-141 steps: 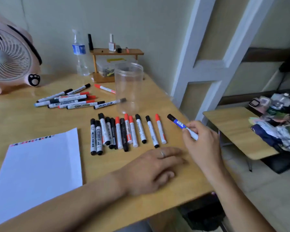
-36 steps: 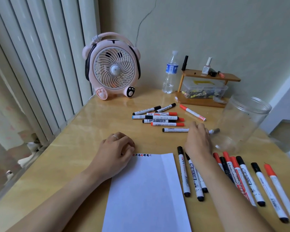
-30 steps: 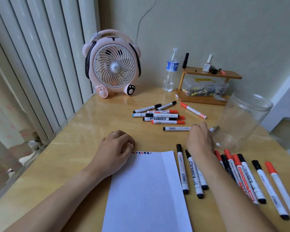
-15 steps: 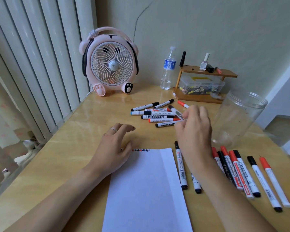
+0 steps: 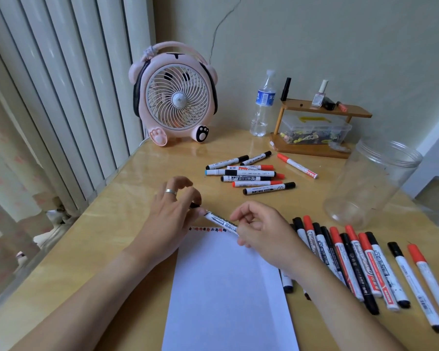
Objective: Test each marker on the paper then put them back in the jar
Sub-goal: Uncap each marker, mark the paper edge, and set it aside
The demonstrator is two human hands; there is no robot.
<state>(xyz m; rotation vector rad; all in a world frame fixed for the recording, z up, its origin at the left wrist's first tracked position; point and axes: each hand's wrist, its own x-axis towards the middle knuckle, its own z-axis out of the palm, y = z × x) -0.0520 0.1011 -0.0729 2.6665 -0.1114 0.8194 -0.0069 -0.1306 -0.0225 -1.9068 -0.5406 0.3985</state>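
One jar (image 5: 373, 183), one paper (image 5: 226, 287), one fan (image 5: 174, 97), one bottle (image 5: 262, 105), roughly twenty markers (image 5: 249, 173).

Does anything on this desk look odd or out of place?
The clear jar meant for the markers stands without any in it, while markers lie loose in a far pile and a near row. A thin crack runs down the wall above the fan. Nothing looks spilled.

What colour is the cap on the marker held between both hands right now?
Black. The cap end shows at the left hand's fingertips on the held marker, in the head view.
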